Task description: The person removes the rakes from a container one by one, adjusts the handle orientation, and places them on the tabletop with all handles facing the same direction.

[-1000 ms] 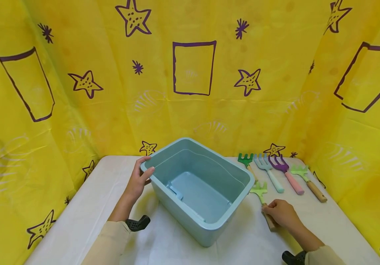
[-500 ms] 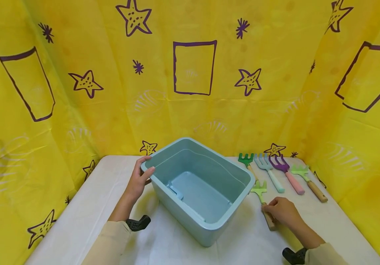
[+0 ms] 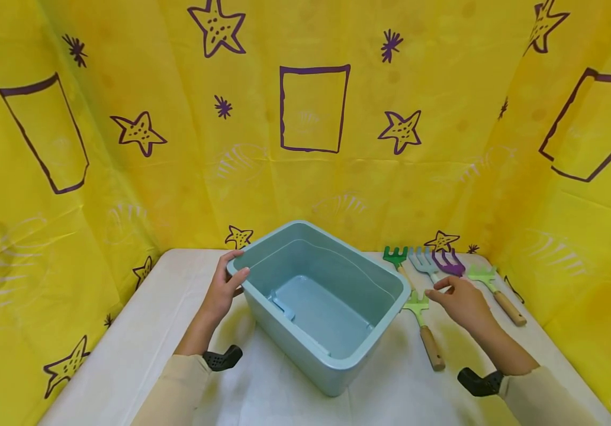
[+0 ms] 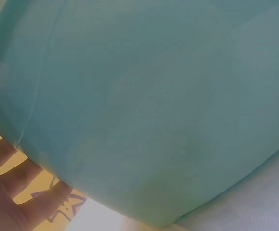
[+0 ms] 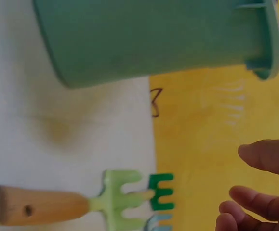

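My left hand holds the left corner of a blue-green plastic bin, thumb over the rim and fingers on the outer side. In the left wrist view, those fingers press against the bin's wall. Off the table, my right hand is over the hand forks with thumb and fingers apart, holding nothing. Beneath and left of it lies a light green hand fork with a wooden handle. A light blue hand fork and a purple one are partly hidden behind the right hand.
A dark green hand fork lies behind the bin's right corner. Another light green hand fork with a wooden handle lies at the far right. The white table is enclosed by yellow patterned curtains.
My right hand has let go of the near light green hand fork's handle and moved up and away, over the light blue and purple forks. The left hand and bin have stayed put.
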The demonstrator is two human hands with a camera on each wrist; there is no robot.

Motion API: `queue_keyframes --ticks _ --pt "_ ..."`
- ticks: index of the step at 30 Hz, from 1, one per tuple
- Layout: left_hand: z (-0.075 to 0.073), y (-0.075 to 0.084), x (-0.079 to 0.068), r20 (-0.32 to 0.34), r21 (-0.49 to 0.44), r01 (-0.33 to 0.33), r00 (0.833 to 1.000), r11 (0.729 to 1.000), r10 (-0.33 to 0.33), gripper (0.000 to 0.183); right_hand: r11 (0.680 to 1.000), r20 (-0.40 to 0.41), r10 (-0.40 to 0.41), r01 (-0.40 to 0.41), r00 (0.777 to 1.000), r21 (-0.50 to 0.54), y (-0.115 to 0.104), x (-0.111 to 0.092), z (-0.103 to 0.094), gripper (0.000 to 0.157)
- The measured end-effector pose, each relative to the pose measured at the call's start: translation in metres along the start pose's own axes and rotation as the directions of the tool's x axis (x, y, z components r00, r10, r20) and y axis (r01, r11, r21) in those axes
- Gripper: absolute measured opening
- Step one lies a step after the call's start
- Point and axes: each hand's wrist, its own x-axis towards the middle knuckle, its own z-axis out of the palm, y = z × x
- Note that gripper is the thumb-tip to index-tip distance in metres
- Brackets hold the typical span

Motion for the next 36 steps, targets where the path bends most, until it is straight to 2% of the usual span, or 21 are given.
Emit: queue_keyframes --ticks 7,13,22,24,28,31,33,36 --pt "0.0 0.001 -0.001 0.005 -0.006 -0.001 1.0 1.0 0.001 0.051 0.994 -0.037 -0.099 0.101 0.994 0.047 -0.04 0.009 -0.014 0.04" --pt "-0.001 0.003 -0.002 0.014 -0.023 0.021 1.0 1.0 -0.021 0.052 0.982 -0.039 -0.186 0.188 0.982 0.035 -0.075 0.02 -0.023 0.04" --pt "0.001 0.034 -0.014 0.041 -0.029 0.016 0.999 0.999 -0.014 0.054 0.979 0.056 -0.197 0.194 0.979 0.058 -0.132 0.035 -0.022 0.043" --pt "0.001 0.028 -0.012 0.034 -0.031 0.013 0.999 0.999 -0.012 0.053 0.973 0.079 -0.227 0.224 0.971 0.053 -0.143 0.039 -0.019 0.043" --pt "0.0 0.01 -0.005 0.018 -0.033 0.006 1.0 0.999 -0.005 0.053 0.959 0.144 -0.285 0.282 0.948 0.039 -0.162 0.049 -0.009 0.042" --pt "-0.001 0.003 -0.001 0.01 -0.031 0.005 1.0 1.0 -0.005 0.052 0.953 0.244 -0.304 0.295 0.921 0.073 -0.174 0.056 -0.001 0.045" --pt "-0.001 0.002 -0.001 0.008 -0.032 0.003 1.0 0.999 -0.003 0.052 0.95 0.331 -0.311 0.288 0.891 0.118 -0.182 0.059 0.003 0.049" --pt "-0.001 0.002 -0.001 0.009 -0.032 0.001 1.0 0.999 0.0 0.052 0.947 0.455 -0.32 0.266 0.831 0.18 -0.19 0.062 0.009 0.054"
